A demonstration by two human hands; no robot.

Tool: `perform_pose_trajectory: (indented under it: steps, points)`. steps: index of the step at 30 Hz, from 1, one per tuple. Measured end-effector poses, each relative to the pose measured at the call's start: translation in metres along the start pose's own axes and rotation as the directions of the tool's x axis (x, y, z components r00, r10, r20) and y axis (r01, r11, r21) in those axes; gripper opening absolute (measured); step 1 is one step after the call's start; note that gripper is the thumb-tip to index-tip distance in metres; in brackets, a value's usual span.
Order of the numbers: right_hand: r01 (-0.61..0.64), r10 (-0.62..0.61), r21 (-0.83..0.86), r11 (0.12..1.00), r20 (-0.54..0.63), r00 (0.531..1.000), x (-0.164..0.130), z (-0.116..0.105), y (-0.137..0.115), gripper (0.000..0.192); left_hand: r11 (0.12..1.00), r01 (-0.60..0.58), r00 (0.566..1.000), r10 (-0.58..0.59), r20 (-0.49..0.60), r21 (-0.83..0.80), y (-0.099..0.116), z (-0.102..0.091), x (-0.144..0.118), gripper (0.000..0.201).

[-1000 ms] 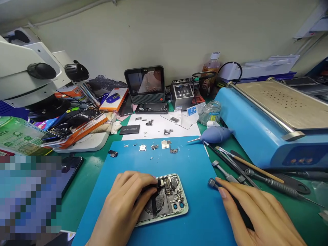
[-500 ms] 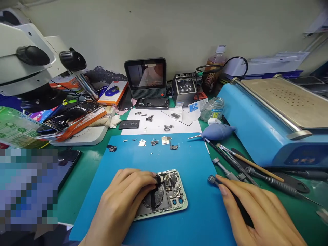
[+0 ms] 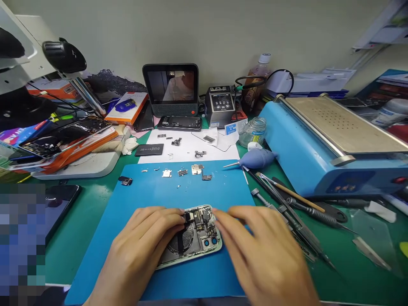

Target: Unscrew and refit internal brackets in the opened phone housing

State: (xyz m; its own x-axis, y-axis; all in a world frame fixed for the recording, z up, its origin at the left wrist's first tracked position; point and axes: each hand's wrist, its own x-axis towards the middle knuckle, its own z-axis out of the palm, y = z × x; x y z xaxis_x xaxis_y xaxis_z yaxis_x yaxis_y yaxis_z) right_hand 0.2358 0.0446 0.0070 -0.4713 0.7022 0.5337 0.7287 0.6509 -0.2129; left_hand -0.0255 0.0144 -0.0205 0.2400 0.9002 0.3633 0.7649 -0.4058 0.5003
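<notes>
One cluttered bench point(image 3: 95, 212), blue mat point(image 3: 223, 191).

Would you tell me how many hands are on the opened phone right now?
2: the left hand rests on the opened phone from its left, and the right hand touches its right edge, blurred.

A plain pale wall point(image 3: 223, 29) stands at the back. It has no windows. The light is soft and even. The surface point(image 3: 86, 212) is covered in green, and a big blue mat point(image 3: 223, 191) lies on it in the middle. A white sheet of paper point(image 3: 188, 148) lies just behind the mat. On the right, high up, a white shelf point(image 3: 382, 29) sticks out from the wall.
</notes>
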Motion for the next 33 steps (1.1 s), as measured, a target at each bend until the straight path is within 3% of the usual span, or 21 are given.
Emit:
perform_pose_trajectory:
  steps: [6, 17, 33]
  points:
    - [0.028, -0.037, 0.094, 0.995, 0.095, 0.995, 0.025, 0.021, 0.001, 0.026, 0.999, -0.016, 1.000, 0.016, -0.002, -0.032, 0.004, 0.001, -0.001, 0.023]
    - [0.190, -0.189, 0.013, 0.982, 0.192, 0.963, 0.030, 0.021, 0.014, 0.019, 0.996, -0.069, 0.998, 0.069, -0.002, -0.060, 0.003, 0.001, 0.003, 0.022]
    - [0.109, -0.126, 0.083, 0.991, 0.238, 0.963, 0.028, 0.022, 0.018, 0.011, 0.990, -0.009, 1.000, 0.013, 0.028, -0.139, 0.002, 0.003, 0.006, 0.020]
